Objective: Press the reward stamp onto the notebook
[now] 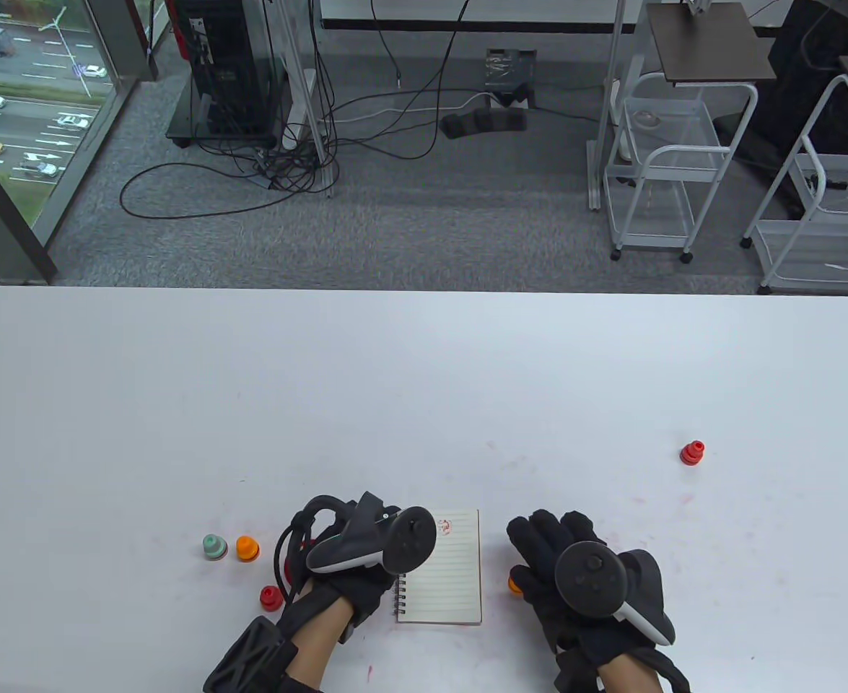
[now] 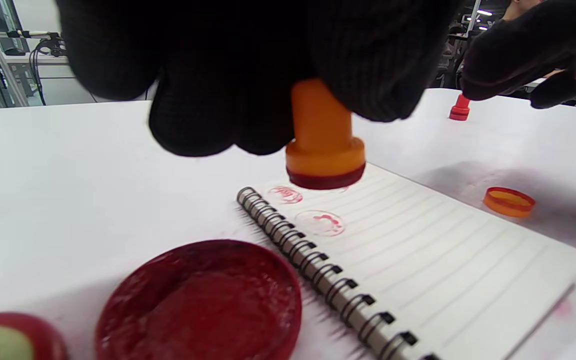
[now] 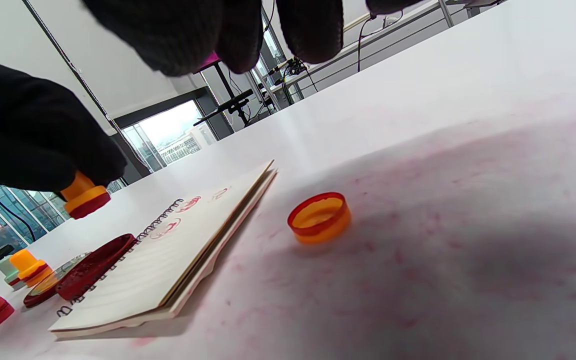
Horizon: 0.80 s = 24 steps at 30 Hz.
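Note:
My left hand (image 2: 248, 90) grips an orange stamp (image 2: 324, 145) by its handle, with the red inked face downward. The stamp hangs just above the top of the open spiral notebook (image 2: 443, 260), near two faint red prints (image 2: 320, 222). In the table view the left hand (image 1: 355, 599) and its tracker hide the stamp, and the notebook (image 1: 442, 577) lies between both hands. In the right wrist view the stamp (image 3: 85, 196) is clear of the page (image 3: 178, 260). My right hand (image 1: 539, 541) hovers to the right of the notebook with relaxed fingers (image 3: 238, 30), holding nothing.
An orange cap (image 3: 319, 217) lies on the table under my right hand. A round red ink pad (image 2: 203, 305) sits left of the spiral. Green (image 1: 214, 546), orange (image 1: 247, 548) and red (image 1: 270, 598) stamps stand at the left. Another red stamp (image 1: 692, 452) stands far right.

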Each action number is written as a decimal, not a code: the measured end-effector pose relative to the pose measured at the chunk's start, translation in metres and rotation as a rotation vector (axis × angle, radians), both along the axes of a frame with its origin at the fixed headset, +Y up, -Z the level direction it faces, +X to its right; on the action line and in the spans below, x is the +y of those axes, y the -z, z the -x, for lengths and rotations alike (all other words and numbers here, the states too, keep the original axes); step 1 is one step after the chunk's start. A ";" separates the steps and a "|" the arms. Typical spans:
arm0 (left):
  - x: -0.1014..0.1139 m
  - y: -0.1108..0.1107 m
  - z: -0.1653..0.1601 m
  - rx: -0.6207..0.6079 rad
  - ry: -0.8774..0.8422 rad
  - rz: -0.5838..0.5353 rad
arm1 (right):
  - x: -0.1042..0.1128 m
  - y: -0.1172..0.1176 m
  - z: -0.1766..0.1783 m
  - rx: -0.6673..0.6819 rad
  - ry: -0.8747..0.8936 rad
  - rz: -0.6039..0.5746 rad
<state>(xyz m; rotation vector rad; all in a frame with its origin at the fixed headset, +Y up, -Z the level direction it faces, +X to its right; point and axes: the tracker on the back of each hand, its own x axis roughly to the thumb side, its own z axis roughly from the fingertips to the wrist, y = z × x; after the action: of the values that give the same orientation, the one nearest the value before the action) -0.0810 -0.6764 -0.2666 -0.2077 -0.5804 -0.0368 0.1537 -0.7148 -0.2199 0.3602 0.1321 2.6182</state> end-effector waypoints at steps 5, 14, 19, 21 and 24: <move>-0.004 0.007 -0.023 -0.061 0.016 -0.028 | 0.002 -0.001 -0.001 -0.001 0.008 -0.010; -0.021 0.017 -0.050 -0.103 0.040 0.003 | 0.005 0.000 -0.009 -0.024 0.048 -0.015; -0.027 0.021 -0.053 -0.097 0.048 0.022 | 0.006 0.000 -0.008 -0.019 0.047 -0.021; -0.028 0.021 -0.053 -0.099 0.066 0.017 | 0.006 0.000 -0.008 -0.017 0.045 -0.021; -0.031 0.023 -0.052 -0.095 0.076 0.029 | 0.006 0.000 -0.008 -0.017 0.045 -0.019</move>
<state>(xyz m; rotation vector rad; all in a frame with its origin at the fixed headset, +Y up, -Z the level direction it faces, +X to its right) -0.0286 -0.7073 -0.2901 -0.2570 -0.6682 -0.1120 0.1613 -0.7088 -0.2201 0.3436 0.0922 2.5792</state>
